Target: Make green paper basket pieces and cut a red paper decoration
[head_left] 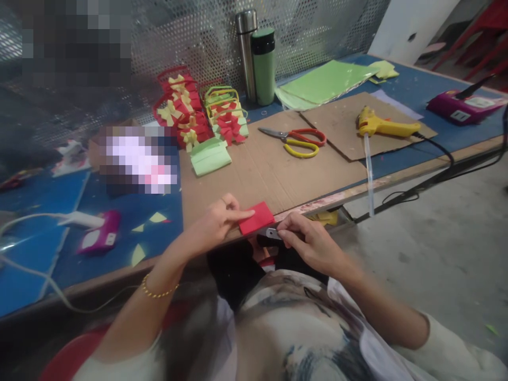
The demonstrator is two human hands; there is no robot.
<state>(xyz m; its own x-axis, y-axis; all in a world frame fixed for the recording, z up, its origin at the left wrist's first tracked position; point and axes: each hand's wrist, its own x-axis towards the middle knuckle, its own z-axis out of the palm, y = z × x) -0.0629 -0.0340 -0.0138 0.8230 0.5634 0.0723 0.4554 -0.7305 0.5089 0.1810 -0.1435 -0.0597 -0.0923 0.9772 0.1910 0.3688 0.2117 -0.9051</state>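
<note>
A folded piece of red paper (pixel 260 216) lies at the front edge of the table, on the cardboard. My left hand (pixel 222 217) holds it down, with the index finger stretched across its left part and the other fingers curled. Just right of the paper, my right hand (pixel 307 238) pinches a small flat metal piece with a hole (pixel 272 233) between thumb and fingers. That piece is close to the paper's lower right corner; its exact kind does not show. Beyond the hands, scissors (pixel 291 136) with one red and one yellow handle rest on the cardboard.
Small red bags with bows (pixel 184 108), green ones (pixel 226 114) and a folded green paper (pixel 210 157) stand behind the cardboard sheet (pixel 254 169). A yellow glue gun (pixel 387 126) lies right. Two bottles (pixel 264 69), green sheets (pixel 329 84) and purple devices (pixel 456 106) are around.
</note>
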